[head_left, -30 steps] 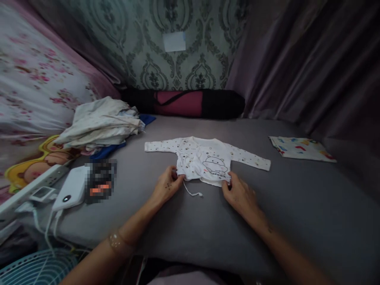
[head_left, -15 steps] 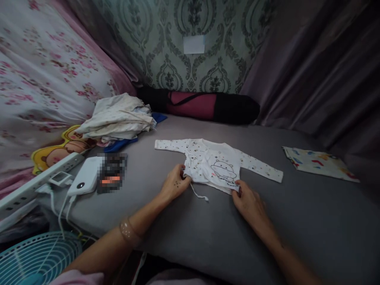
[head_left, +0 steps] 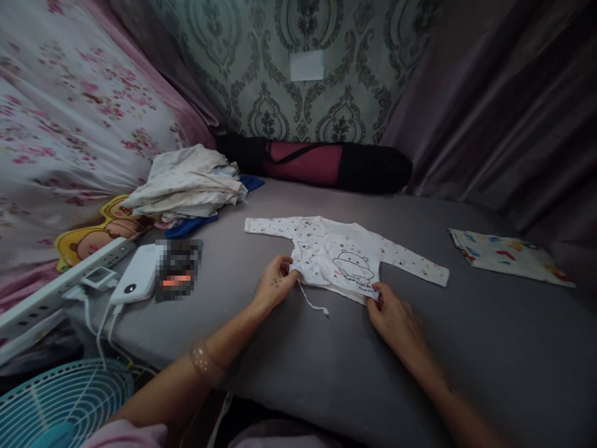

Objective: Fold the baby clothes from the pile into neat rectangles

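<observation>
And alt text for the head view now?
A person's left hand and right hand pinch the bottom corners of a small white long-sleeved shirt with a cartoon animal print, spread on a grey surface. At left are a cloth pile and white power bank; at right, a folded patterned cloth.

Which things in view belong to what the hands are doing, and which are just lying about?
In use:
- small white shirt, hem pinched by left hand and right hand
- white string at its hem

Apparently just lying about:
- cloth heap
- folded patterned cloth
- black-and-maroon bag
- power strip
- turquoise fan
</observation>
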The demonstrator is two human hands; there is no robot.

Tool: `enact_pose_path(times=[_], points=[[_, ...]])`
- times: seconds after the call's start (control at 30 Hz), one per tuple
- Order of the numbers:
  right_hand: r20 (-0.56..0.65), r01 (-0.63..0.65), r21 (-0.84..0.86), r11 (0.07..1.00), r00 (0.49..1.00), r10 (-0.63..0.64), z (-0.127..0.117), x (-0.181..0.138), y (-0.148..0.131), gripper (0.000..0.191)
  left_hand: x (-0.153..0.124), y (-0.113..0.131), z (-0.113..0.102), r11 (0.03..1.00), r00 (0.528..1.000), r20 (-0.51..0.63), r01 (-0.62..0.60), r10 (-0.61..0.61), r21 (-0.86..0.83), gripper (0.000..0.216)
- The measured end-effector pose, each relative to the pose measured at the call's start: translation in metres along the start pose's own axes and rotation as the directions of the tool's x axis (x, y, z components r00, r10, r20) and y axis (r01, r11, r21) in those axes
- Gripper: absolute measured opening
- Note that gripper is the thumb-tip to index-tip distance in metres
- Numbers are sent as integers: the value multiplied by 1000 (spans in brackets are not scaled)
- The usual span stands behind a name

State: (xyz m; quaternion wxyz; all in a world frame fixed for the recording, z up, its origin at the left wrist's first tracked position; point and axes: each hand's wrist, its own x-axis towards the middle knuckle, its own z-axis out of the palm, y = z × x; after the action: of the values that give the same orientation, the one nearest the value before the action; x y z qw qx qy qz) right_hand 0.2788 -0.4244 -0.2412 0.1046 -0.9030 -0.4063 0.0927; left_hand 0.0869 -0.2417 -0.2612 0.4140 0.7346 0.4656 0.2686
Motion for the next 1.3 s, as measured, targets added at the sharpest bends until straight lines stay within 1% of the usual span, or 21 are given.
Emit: enact_pose_path(times=[0.07, 0.17, 0.23, 0.27, 0.33, 0.4, 0.47, 0.5, 0.53, 0.6, 0.67, 0.7, 0.77, 0.83, 0.9, 0.97, 1.0, 1.03, 1.1, 1.2, 1.3], points=[[3, -18, -7, 1000, 1000, 18, 0, 1, -2, 34, 3, -1, 0, 997, 1000, -10, -13, 14, 75, 25], [17, -30, -24, 999, 999, 30, -1, 1, -3, 35, 5, -5, -3, 972, 996, -1, -84, 86, 219, 25], [27, -19, -38, 999, 999, 20, -3, 0, -2, 35, 3, -7, -9, 939, 987, 62, -160, 149, 304, 27], [30, -10, -48, 999, 999, 12, -5, -1, -1, 35, 2, -8, -13, 913, 976, 114, -213, 185, 348, 29], [31, 9, -72, 997, 1000, -7, -9, -3, 2, 38, -1, -7, -23, 837, 944, 229, -319, 238, 444, 31], [36, 40, -98, 994, 999, -37, -12, -5, 5, 39, -3, -5, -33, 745, 913, 326, -391, 244, 541, 31], [37, 78, -127, 989, 997, -74, -14, -6, 8, 37, -4, -2, -39, 650, 887, 383, -452, 256, 611, 30], [35, 98, -146, 984, 995, -94, -14, -7, 9, 36, -3, -1, -41, 603, 867, 408, -494, 287, 626, 29], [32, 119, -171, 978, 993, -115, -14, -8, 9, 35, -1, 0, -41, 557, 833, 442, -552, 334, 620, 30], [35, 165, -233, 958, 986, -161, -15, -11, 11, 32, 2, -2, -41, 480, 731, 529, -682, 431, 552, 31], [61, 211, -293, 932, 977, -202, -18, -14, 13, 28, 6, -4, -41, 436, 631, 613, -774, 476, 459, 32], [77, 233, -316, 920, 972, -220, -20, -16, 13, 26, 7, -4, -40, 433, 605, 635, -793, 479, 429, 32], [87, 263, -334, 905, 965, -248, -26, -17, 10, 24, 7, 0, -39, 453, 599, 647, -794, 472, 405, 31], [60, 309, -291, 906, 951, -305, -31, -14, -1, 25, 5, 10, -34, 474, 594, 648, -794, 476, 380, 30], [10, 390, -180, 903, 919, -395, -31, -4, -17, 26, 1, 23, -25, 475, 561, 662, -814, 497, 333, 28], [-32, 463, -59, 885, 885, -465, -25, 8, -36, 23, -4, 34, -14, 457, 527, 675, -836, 517, 303, 26], [-37, 475, -21, 880, 879, -475, -20, 14, -45, 21, -7, 39, -8, 451, 525, 677, -838, 515, 307, 24], [-26, 478, 0, 878, 878, -478, -14, 20, -52, 20, -9, 42, -2, 450, 538, 676, -831, 504, 327, 21], [11, 470, 6, 883, 883, -470, -4, 30, -62, 20, -13, 46, 7, 462, 593, 660, -795, 461, 392, 15], [35, 457, 27, 889, 889, -457, 3, 39, -64, 24, -16, 46, 17, 502, 685, 597, -722, 418, 476, 18], [47, 449, 104, 888, 889, -455, -1, 46, -61, 30, -15, 47, 24, 533, 732, 554, -675, 397, 510, 22]])
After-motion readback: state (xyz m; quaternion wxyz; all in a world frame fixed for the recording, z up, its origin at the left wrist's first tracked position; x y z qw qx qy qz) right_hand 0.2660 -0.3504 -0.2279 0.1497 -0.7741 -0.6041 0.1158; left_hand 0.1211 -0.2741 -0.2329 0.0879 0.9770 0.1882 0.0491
